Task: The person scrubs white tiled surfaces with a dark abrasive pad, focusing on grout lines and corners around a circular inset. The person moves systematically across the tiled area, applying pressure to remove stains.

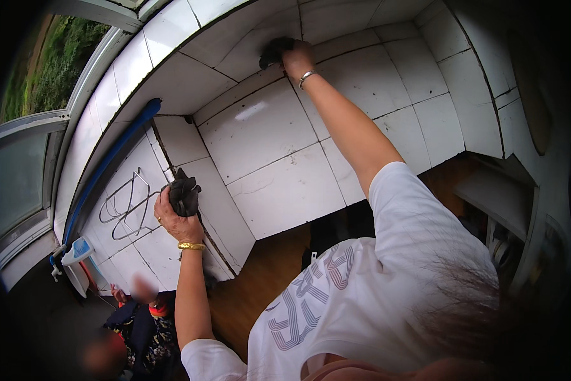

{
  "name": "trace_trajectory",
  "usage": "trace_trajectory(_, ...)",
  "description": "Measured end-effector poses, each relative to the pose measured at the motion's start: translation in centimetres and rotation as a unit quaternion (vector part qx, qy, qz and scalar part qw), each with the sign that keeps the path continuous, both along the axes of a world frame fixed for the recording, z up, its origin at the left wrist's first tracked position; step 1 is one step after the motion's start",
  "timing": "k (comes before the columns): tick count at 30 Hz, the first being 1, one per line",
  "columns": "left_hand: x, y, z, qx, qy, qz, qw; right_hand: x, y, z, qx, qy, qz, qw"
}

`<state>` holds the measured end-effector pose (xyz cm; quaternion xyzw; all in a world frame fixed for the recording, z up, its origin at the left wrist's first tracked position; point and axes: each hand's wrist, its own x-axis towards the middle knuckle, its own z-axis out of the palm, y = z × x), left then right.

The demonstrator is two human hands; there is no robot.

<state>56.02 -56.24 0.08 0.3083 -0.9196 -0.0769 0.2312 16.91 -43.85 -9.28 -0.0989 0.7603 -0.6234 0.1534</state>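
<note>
My right hand (298, 61) grips a crumpled dark cloth (272, 51) against the white tiled back wall (237, 45), at the far edge of a lower tiled surface (266, 138). A second bunched dark cloth (184, 194) is in my left hand (183, 229), at the raised tiled ledge on the left. Just left of that hand lies a bent metal wire rack (132, 209) on the tiled counter (137, 257). Fingers partly hide both cloths.
A blue pipe (109, 147) runs along the wall under the window (52, 66). Beyond the rack stands a blue and white plastic container (79, 250). Another person (144, 333) is at the counter's lower left end. Open shelving (492, 205) is on the right.
</note>
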Motion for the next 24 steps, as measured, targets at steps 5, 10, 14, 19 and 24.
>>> trace_trajectory(5,0.8,0.2,-0.2,-0.006,-0.006,0.005,1.0,-1.1,1.0,4.8,0.074,0.049,-0.041,0.995)
trace_trajectory(10,0.2,-0.1,-0.1,-0.008,-0.014,0.001,1.0,-2.7,0.4,2.0,-0.017,0.149,-0.108,0.983)
trace_trajectory(14,0.7,-0.2,-0.3,-0.009,0.003,0.009,1.0,-2.2,1.4,3.9,0.013,0.048,-0.058,0.997)
trace_trajectory(19,0.3,-0.1,-0.2,-0.013,-0.004,0.005,1.0,-1.7,0.2,10.3,0.062,0.235,-0.056,0.968)
trace_trajectory(24,0.4,-0.1,0.0,-0.008,-0.004,0.006,1.0,-2.4,2.8,6.9,0.05,0.054,-0.004,0.997)
